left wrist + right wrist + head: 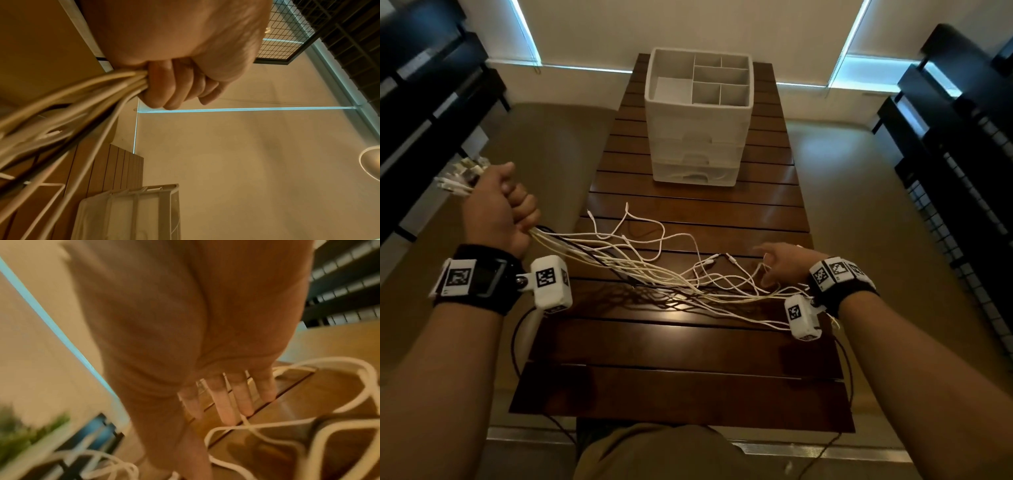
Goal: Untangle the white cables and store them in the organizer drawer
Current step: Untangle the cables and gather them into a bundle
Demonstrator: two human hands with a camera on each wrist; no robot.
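Cables [654, 270] stretch between the hands: left hand [496, 205] fists one bunched end, right hand [786, 262] spreads flat among loose strands on the bench [688, 377]. Untangling underway; organizer [698, 116] beyond, drawers shut, nothing stored.

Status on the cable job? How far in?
Early. Done: one end of the white cables is gathered in the left hand's fist. In hand: the right hand, fingers spread, combs the loose strands on the slatted wooden table. Left: all storing; the white plastic drawer organizer shows shut drawers.
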